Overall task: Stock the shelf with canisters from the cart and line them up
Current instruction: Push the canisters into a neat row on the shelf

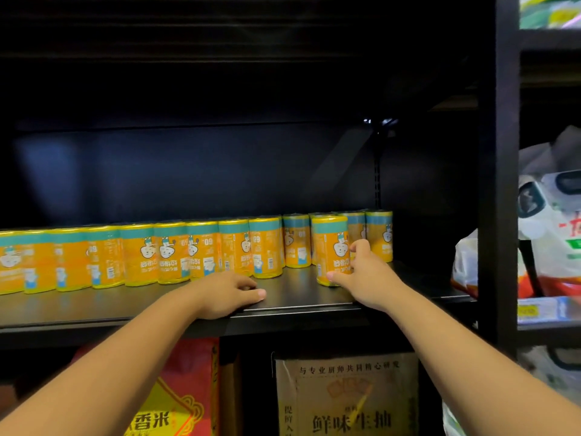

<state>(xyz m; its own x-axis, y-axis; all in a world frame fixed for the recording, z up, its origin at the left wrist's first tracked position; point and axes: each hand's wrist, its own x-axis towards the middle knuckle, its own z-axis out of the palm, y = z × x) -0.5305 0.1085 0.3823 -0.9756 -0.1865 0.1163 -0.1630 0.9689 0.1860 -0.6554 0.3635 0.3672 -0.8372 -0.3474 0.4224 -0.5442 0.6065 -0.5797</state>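
Shelf: a dark metal shelf point(298, 298) at about chest height, seen from the front, its back panel in shadow.
Row of canisters: orange canisters point(138, 254) with teal bands at the top stand upright side by side along the shelf, from the left edge of the view to past the middle, each touching or just beside the next.
Back canisters: further right, a few more of the same kind point(379, 234) stand deeper on the shelf, partly hidden.
Front canister: one canister point(328, 243) stands upright in front of those back ones, apart from the right end of the long row, with a gap of bare shelf between.
Right hand: the right hand point(366, 272) grips the front canister from its right side.
Right fingers: the thumb point(334, 275) presses low on the label near the base, and the curled fingers point(358, 247) wrap the side higher up.
Left hand: the left hand point(226, 294) lies palm down on the front edge of the shelf, near the bases of the last canisters in the row, and holds nothing.
Left fingers: relaxed and loosely bent, thumb stretched to the right along the shelf; whether the fingertips touch a canister I cannot tell.
Below the shelf: a red rice bag point(182, 398) and a printed cardboard box point(345, 401).
Right of the post: plastic bags point(553, 221) on the neighbouring shelves.
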